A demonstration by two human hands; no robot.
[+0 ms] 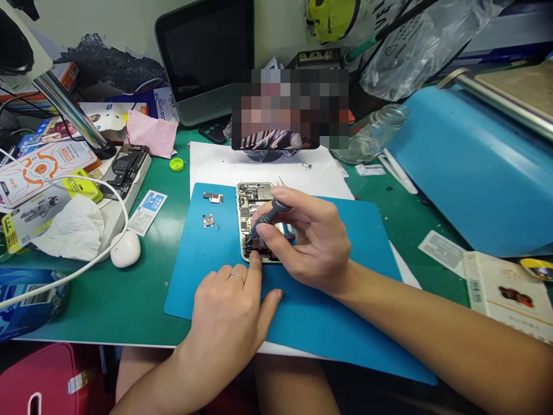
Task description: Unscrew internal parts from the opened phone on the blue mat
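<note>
The opened smartphone (246, 214) seems mid-screwdriving: right hand (314, 239) pinches a screwdriver (272, 213), empty left hand (231, 305) braces near edge, needing steadiness.

Phone (243, 216) lies on the mat (194, 259), directly beyond the left hand (228, 305), whose index fingertip rests at its near edge. Right hand (313, 239) sits over the phone's right side, holding the screwdriver (273, 213). Two loose parts (213, 197) lie on the mat, beyond and left of both hands. Jar (375, 129): beyond and right of the right hand. Tissue (78, 227): well left of the left hand.
</note>
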